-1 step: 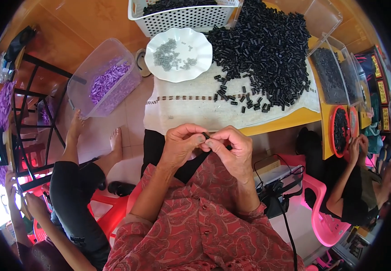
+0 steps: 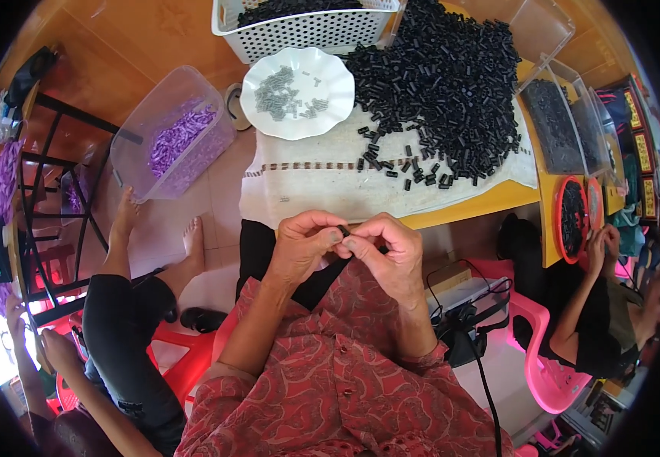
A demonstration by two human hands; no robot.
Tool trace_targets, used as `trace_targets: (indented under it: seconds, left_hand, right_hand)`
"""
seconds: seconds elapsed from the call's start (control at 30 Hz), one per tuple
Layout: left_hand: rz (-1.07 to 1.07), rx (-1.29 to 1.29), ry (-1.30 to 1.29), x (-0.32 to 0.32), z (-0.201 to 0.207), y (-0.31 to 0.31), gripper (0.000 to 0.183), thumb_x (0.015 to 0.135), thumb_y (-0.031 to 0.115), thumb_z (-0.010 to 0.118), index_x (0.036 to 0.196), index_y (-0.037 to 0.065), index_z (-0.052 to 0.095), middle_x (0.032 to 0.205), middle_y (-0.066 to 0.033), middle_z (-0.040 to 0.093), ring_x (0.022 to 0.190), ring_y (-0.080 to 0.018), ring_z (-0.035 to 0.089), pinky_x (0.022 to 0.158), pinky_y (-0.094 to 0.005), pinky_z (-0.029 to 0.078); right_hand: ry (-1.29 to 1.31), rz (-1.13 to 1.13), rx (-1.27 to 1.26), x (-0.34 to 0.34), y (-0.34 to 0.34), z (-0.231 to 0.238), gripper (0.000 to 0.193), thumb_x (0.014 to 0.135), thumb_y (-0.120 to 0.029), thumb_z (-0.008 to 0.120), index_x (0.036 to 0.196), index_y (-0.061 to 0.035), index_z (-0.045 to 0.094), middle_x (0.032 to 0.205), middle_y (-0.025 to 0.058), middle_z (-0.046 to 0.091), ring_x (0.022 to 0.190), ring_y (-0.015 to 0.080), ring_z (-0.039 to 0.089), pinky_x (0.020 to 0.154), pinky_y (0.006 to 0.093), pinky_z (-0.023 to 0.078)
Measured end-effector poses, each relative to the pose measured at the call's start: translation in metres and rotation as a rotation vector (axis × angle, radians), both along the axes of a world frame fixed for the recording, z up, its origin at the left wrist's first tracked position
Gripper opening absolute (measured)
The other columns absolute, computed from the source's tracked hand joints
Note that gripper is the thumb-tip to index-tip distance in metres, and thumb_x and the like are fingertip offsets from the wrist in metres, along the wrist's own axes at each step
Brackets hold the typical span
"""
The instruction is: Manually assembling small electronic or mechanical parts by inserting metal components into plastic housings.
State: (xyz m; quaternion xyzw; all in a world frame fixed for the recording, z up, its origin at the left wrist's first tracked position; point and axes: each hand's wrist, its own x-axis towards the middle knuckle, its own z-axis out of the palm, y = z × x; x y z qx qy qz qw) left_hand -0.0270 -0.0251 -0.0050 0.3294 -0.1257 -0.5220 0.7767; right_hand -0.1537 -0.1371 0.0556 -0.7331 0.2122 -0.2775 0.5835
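Just in front of the near table edge, my left hand (image 2: 305, 247) and my right hand (image 2: 392, 257) meet fingertip to fingertip. Between them they pinch a small black cylindrical piece (image 2: 344, 230), partly hidden by the thumbs. Something dark shows under the curled fingers of my right hand, too small to name. A large heap of similar black pieces (image 2: 452, 91) covers the right of the white cloth (image 2: 307, 190). On the cloth's far left stands a scalloped white plate (image 2: 338, 84) with small clear-grey pieces (image 2: 278, 93).
Behind the plate is a perforated white basket (image 2: 307, 34) of black pieces. A clear bin (image 2: 128, 164) of purple pieces stands left of the table. At right are clear boxes (image 2: 555, 126) and a red tray (image 2: 561, 221). People sit on both sides; one person's hands (image 2: 600, 244) work nearby.
The view has shifted slightly, so the table things sit a little further left. My fingers have moved minimally, and a bit more of the black piece shows between them.
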Motion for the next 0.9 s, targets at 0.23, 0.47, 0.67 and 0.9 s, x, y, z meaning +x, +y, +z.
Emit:
trace_targets:
  seconds: [0.23,0.47,0.67,0.9]
  left_hand:
    - [-0.103,-0.119,0.156,-0.002,-0.006,0.003,0.017,0.091,0.000,0.063,0.108,-0.004,0.065,0.090,-0.0133,0.069,0.074,-0.0191,0.069,0.067,-0.0322,0.060]
    - [-0.067,-0.081,0.233,-0.002,-0.003,-0.002,0.018,0.096,0.006,0.059,0.110,-0.004,0.064,0.094,-0.0125,0.068,0.073,-0.0194,0.068,0.068,-0.0349,0.060]
    - [-0.028,-0.036,0.230,-0.005,0.000,-0.008,0.017,0.096,0.007,0.059,0.108,-0.003,0.064,0.094,-0.0123,0.068,0.073,-0.0179,0.067,0.066,-0.0328,0.059]
    - [-0.018,-0.030,0.218,-0.005,0.000,-0.008,0.016,0.095,0.007,0.060,0.108,-0.003,0.065,0.091,-0.0115,0.068,0.074,-0.0169,0.065,0.067,-0.0310,0.057]
  right_hand:
    - [-0.070,0.105,0.376,-0.003,0.004,-0.006,0.009,0.087,0.001,0.070,0.086,0.0012,0.061,0.076,0.0088,0.070,0.067,0.0090,0.067,0.058,0.0206,0.051]
    - [-0.099,0.094,0.453,-0.003,0.002,-0.007,0.005,0.091,0.003,0.064,0.095,0.0023,0.061,0.082,0.0074,0.068,0.073,0.0086,0.063,0.067,0.0214,0.051]
    - [-0.113,0.022,0.437,-0.001,0.004,-0.012,0.015,0.091,0.004,0.064,0.105,0.0030,0.062,0.084,0.0050,0.066,0.076,0.0093,0.063,0.069,0.0217,0.051]
    - [-0.076,-0.056,0.114,0.004,0.006,-0.015,0.015,0.086,0.004,0.068,0.100,0.0028,0.067,0.083,0.0059,0.064,0.071,0.0106,0.066,0.061,0.0208,0.050]
